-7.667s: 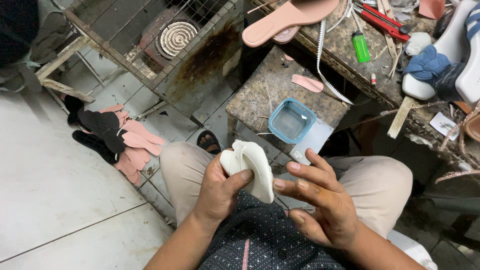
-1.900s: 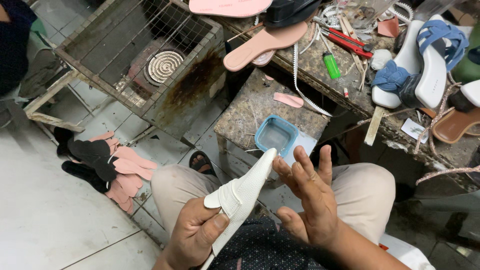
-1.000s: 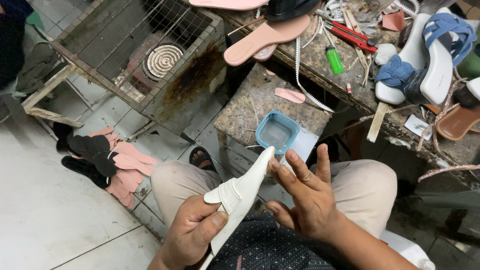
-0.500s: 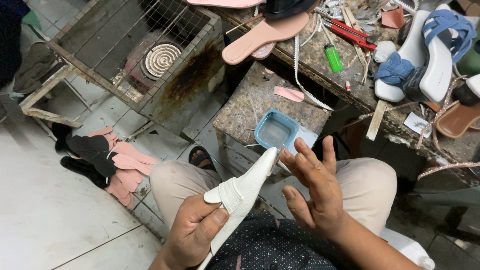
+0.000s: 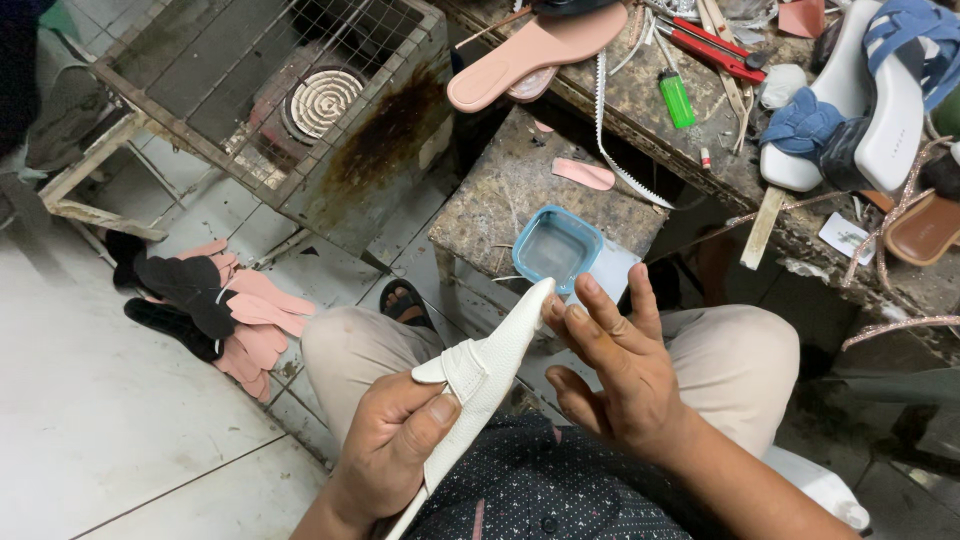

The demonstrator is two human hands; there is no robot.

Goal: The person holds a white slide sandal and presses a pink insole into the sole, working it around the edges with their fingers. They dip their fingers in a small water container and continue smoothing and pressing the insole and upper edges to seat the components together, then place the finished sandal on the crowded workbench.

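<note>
My left hand (image 5: pixel 392 440) grips a long white textured shoe upper strip (image 5: pixel 487 365) near its folded lower end, thumb pressed on top. The strip rises diagonally to a tip in front of a blue plastic tub (image 5: pixel 556 248). My right hand (image 5: pixel 612 365) is spread beside that tip, its fingertips touching the strip's upper edge. Both hands are over my lap, above beige trousers and a dark dotted shirt.
The blue tub sits on a stained stone block (image 5: pixel 530 190) with a pink insole piece (image 5: pixel 585 174). Behind, a cluttered bench holds a pink sole (image 5: pixel 535 50), red pliers (image 5: pixel 720 48), a green lighter (image 5: pixel 677 98) and sandals (image 5: pixel 860 110). A wire cage with a coil heater (image 5: pixel 322 100) stands left; pink and black soles (image 5: pixel 215 310) lie on the floor.
The white piece was folded in my left hand several seconds ago and now stands stretched out long. My right hand's fingers have shifted along its upper end, now touching the tip.
</note>
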